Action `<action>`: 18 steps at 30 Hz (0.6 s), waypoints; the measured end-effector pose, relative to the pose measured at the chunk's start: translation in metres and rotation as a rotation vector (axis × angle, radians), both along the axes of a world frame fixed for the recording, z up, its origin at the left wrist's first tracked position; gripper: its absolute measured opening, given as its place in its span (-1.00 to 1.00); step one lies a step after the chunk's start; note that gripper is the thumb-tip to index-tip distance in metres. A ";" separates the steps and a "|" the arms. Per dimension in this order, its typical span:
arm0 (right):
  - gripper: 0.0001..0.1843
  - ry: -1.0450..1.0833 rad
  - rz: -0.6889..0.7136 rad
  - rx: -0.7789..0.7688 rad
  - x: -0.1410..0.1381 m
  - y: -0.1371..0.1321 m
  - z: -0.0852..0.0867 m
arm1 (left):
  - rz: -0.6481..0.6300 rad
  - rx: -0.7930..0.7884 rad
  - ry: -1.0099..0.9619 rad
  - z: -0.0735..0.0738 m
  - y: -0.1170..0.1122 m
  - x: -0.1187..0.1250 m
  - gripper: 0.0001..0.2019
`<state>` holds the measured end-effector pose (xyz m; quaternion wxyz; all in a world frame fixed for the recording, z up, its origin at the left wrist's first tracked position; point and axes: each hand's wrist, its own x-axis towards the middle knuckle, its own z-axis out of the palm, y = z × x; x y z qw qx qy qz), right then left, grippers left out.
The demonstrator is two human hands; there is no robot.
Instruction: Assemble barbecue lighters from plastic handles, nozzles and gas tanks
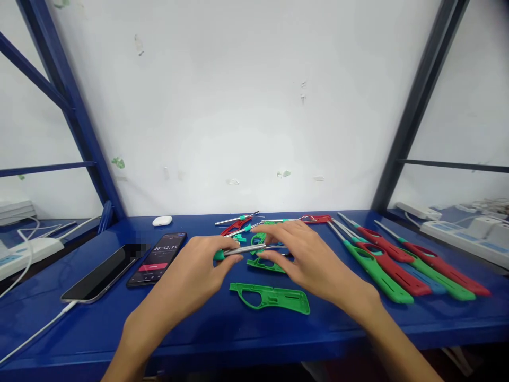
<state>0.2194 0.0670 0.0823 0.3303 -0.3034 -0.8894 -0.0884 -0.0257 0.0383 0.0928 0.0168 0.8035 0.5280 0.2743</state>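
My left hand (199, 260) pinches a silver metal lighter tube (250, 248) with a green collar at its left end, held level above the table. My right hand (302, 249) is at the tube's right end, thumb and forefinger apart above and below it. A thin wire or rod (276, 246) shows between those fingers; whether they touch it is unclear. Below the hands lies a green lighter handle half (274, 298), its hollow inner side up. Another green handle half (264, 264) is behind it, partly covered by my right hand.
Several assembled long lighters (382, 270) in red, green and blue lie at the right. Red handle pieces (238, 225) and metal tubes lie at the back. Left are a phone with a timer (159, 257), a phone on a cable (103, 273) and a white earbud case (162, 220).
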 end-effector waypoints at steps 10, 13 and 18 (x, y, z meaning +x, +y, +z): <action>-0.39 0.119 -0.133 -0.420 0.021 -0.027 -0.053 | 0.032 -0.161 -0.076 -0.031 -0.007 -0.044 -0.67; -0.32 0.101 -0.155 -0.471 0.023 -0.034 -0.071 | -0.020 -0.209 -0.125 -0.047 -0.012 -0.045 -0.70; -0.43 0.090 -0.126 -0.485 0.024 -0.030 -0.079 | -0.053 -0.218 -0.143 -0.064 -0.013 -0.041 -0.71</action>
